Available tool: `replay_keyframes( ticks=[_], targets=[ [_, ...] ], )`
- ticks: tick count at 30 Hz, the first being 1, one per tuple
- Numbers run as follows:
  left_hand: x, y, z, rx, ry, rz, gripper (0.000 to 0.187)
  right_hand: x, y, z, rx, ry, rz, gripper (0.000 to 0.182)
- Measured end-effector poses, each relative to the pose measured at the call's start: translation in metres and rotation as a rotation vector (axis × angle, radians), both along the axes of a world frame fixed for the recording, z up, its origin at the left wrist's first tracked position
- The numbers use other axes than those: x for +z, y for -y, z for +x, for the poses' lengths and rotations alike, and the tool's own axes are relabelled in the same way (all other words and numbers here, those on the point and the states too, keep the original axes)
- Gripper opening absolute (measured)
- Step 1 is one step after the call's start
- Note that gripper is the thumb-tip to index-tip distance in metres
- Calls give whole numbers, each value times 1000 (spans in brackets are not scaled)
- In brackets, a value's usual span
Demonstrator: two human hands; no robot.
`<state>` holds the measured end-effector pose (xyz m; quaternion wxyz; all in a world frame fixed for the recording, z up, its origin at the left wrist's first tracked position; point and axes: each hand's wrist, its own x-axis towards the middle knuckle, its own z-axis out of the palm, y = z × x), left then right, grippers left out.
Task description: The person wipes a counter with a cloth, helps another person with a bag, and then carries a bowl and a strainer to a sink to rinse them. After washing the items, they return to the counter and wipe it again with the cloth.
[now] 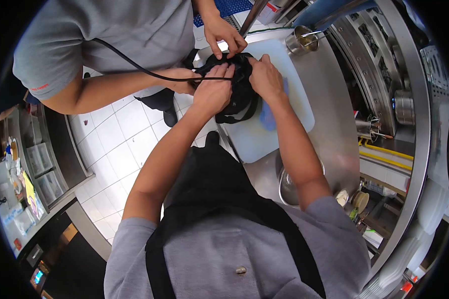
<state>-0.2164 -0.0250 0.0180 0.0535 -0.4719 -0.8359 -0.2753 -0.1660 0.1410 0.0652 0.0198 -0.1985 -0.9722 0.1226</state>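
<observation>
A black fabric bag (242,97) with a strap loop is held over the edge of a white cutting board (292,119). My left hand (213,95) is on its near left side, fingers curled over the fabric and partly hidden in its folds. My right hand (267,78) grips the bag's right edge. A black cable (149,74) crosses over my left fingers, its end at the bag. Opposite me, another person's hand (223,36) touches the top of the bag, and their other hand (183,84) is beside its left side, partly hidden.
A blue cloth (268,118) lies on the board under my right forearm. The steel counter (336,134) holds a metal pot with utensils (302,41) and a metal bowl (287,192). Shelving stands to the right, and white floor tiles (122,132) show at left.
</observation>
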Motion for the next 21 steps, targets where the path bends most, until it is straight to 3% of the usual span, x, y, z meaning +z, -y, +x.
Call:
replay_keyframes(
  ticks=[2,4,8,14,16,19,21],
  targets=[
    [-10,-12,-12,65,-159,0,58,-2,-5,-5,-12,12,-56,37],
    [-6,-22,-21,110,4,-176,65,-4,-9,-9,-28,27,-115,44],
    [11,-30,-36,159,187,-368,60,-6,-19,-17,-25,97,-95,42],
    [-3,-9,-25,183,261,-207,60,-19,-33,-18,-62,57,-106,35],
    [-6,-1,-17,237,312,53,62,-17,-35,-20,-65,50,-107,34],
    [-8,3,-12,232,351,101,65,-3,-31,-23,39,-41,-192,27],
    [-7,2,-13,249,415,112,65,-1,-39,-35,58,57,-472,27]
  ],
)
